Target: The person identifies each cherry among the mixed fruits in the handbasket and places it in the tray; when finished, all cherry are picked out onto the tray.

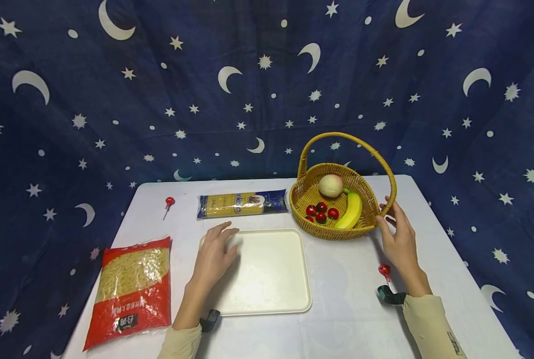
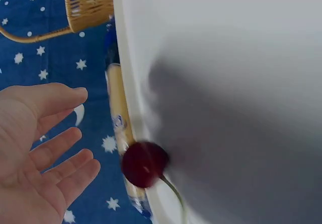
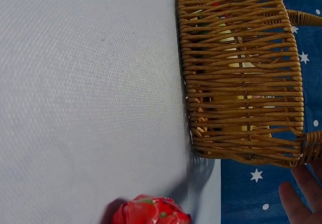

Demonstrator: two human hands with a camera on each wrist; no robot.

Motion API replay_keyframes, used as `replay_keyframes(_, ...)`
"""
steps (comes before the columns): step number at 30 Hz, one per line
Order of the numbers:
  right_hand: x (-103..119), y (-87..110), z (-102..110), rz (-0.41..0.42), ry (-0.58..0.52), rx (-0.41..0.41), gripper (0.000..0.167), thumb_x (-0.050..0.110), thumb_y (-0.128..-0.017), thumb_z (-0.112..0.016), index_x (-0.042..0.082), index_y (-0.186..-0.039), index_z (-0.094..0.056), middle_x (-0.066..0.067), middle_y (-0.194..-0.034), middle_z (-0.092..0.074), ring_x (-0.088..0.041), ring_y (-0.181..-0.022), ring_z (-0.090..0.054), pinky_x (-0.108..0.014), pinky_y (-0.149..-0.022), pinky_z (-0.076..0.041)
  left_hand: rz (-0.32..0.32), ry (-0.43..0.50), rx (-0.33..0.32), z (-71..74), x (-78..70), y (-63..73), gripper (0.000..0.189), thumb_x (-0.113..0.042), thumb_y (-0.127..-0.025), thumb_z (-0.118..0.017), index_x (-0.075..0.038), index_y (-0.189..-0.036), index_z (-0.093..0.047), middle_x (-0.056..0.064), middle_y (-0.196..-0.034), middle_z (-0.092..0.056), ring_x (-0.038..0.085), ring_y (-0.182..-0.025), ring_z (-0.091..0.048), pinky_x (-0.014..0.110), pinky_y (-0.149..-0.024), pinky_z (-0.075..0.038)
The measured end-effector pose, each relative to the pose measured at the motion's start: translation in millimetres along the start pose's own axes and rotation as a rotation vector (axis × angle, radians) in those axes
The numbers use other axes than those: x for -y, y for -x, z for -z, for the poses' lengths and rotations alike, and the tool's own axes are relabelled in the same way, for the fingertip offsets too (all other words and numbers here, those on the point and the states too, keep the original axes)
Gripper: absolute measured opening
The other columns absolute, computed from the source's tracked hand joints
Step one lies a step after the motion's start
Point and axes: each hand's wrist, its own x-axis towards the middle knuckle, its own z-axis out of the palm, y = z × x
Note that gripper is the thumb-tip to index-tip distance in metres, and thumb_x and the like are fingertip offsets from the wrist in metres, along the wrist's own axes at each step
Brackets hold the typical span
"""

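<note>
My right hand [image 1: 400, 244] holds the wicker basket [image 1: 325, 232] at its right side, thumb and fingers about the foot of the arched handle [image 1: 386, 172]. The right wrist view shows the woven wall [image 3: 241, 83] and fingertips [image 3: 294, 201] at the handle's foot. In the basket lie a peach [image 1: 331, 185], a banana [image 1: 351, 212] and several red cherries [image 1: 321, 218]. My left hand [image 1: 214, 252] hovers over the left part of a cream tray [image 1: 271, 271], fingers loosely bent and holding nothing. The left wrist view has a dark red cherry [image 2: 145, 164] with a green stem; the head view hides it.
A spaghetti pack [image 1: 242, 204] lies behind the tray. On the left is a red bag of pasta [image 1: 134, 289], with a red lollipop [image 1: 170, 201] farther back. Another red lollipop [image 1: 385, 270] lies beside my right wrist. A starry dark blue cloth [image 1: 267, 99] hangs behind the table.
</note>
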Motion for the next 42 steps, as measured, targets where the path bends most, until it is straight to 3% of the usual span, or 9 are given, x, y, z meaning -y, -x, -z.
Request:
replay_keyframes(5, 0, 1.3, 1, -0.023, 0.025, 0.011, 0.06, 0.017, -0.108, -0.064, 0.022, -0.164, -0.042, -0.02, -0.147, -0.062, 0.01, -0.128, -0.053, 0.002, -0.106, -0.037, -0.036, 0.025, 0.014, -3.5, -15.6, -13.8, 0.042, -0.008, -0.089, -0.082, -0.009, -0.13, -0.074, 0.015, -0.15, -0.063, 0.038, -0.14, -0.056, 0.056, -0.11, -0.054)
replay_keyframes(11, -1, 1.5, 0, -0.019, 0.022, 0.006, 0.062, 0.016, -0.107, -0.064, 0.026, -0.164, -0.042, -0.019, -0.149, -0.061, 0.021, -0.126, -0.045, 0.002, -0.107, -0.037, -0.101, 0.055, 0.036, -11.5, -35.6, -33.6, 0.043, -0.009, -0.091, -0.082, -0.01, -0.133, -0.073, 0.017, -0.147, -0.065, 0.037, -0.137, -0.059, 0.054, -0.11, -0.054)
replay_keyframes(16, -2, 1.2, 0, -0.022, 0.024, 0.006, 0.062, 0.017, -0.107, -0.064, 0.027, -0.164, -0.042, -0.018, -0.147, -0.063, 0.014, -0.126, -0.051, 0.001, -0.106, -0.038, -0.166, 0.072, 0.057, -21.4, -53.1, -52.6, 0.041, -0.01, -0.094, -0.079, -0.011, -0.134, -0.072, 0.013, -0.148, -0.065, 0.035, -0.139, -0.058, 0.054, -0.112, -0.053)
replay_keyframes(21, -3, 0.7, 0, -0.001, 0.012, 0.0, 0.059, 0.014, -0.107, -0.064, 0.018, -0.162, -0.044, -0.02, -0.146, -0.063, 0.024, -0.125, -0.044, 0.002, -0.106, -0.037, -0.229, 0.064, 0.091, -32.6, -75.3, -72.5, 0.041, -0.013, -0.095, -0.078, -0.012, -0.136, -0.071, 0.01, -0.147, -0.065, 0.032, -0.138, -0.06, 0.05, -0.112, -0.054)
replay_keyframes(24, -4, 0.2, 0, 0.014, 0.002, -0.005, 0.058, 0.012, -0.106, -0.064, 0.014, -0.161, -0.045, -0.022, -0.145, -0.063, 0.026, -0.126, -0.041, 0.002, -0.106, -0.037, -0.281, 0.069, 0.119, -39.9, -90.1, -85.6, 0.042, -0.013, -0.096, -0.078, -0.012, -0.137, -0.07, 0.009, -0.146, -0.066, 0.03, -0.134, -0.062, 0.047, -0.11, -0.056)
replay_keyframes(28, -4, 0.3, 0, 0.008, 0.001, -0.002, 0.059, 0.012, -0.107, -0.064, 0.018, -0.162, -0.044, -0.022, -0.145, -0.063, 0.024, -0.126, -0.041, 0.001, -0.107, -0.038, -0.329, 0.063, 0.162, -51.1, -109.0, -103.8, 0.042, -0.014, -0.098, -0.076, -0.011, -0.139, -0.069, 0.007, -0.146, -0.066, 0.026, -0.132, -0.062, 0.042, -0.111, -0.055)
replay_keyframes(37, -2, 0.8, 1, 0.002, 0.004, 0.0, 0.06, 0.014, -0.107, -0.064, 0.021, -0.163, -0.044, -0.022, -0.146, -0.062, 0.023, -0.127, -0.042, 0.0, -0.108, -0.039, -0.372, 0.009, 0.27, -76.0, -148.9, -137.2, 0.041, -0.02, -0.1, -0.075, -0.013, -0.14, -0.069, 0.006, -0.145, -0.066, 0.025, -0.134, -0.062, 0.039, -0.114, -0.053)
replay_keyframes(42, -3, 0.4, 1, -0.004, 0.007, 0.004, 0.06, 0.015, -0.107, -0.064, 0.021, -0.163, -0.044, -0.02, -0.147, -0.062, 0.023, -0.127, -0.043, 0.0, -0.108, -0.039, -0.398, -0.003, 0.332, -89.3, -163.9, -151.6, 0.041, -0.018, -0.1, -0.074, -0.011, -0.14, -0.068, 0.008, -0.147, -0.066, 0.026, -0.133, -0.063, 0.037, -0.115, -0.053)
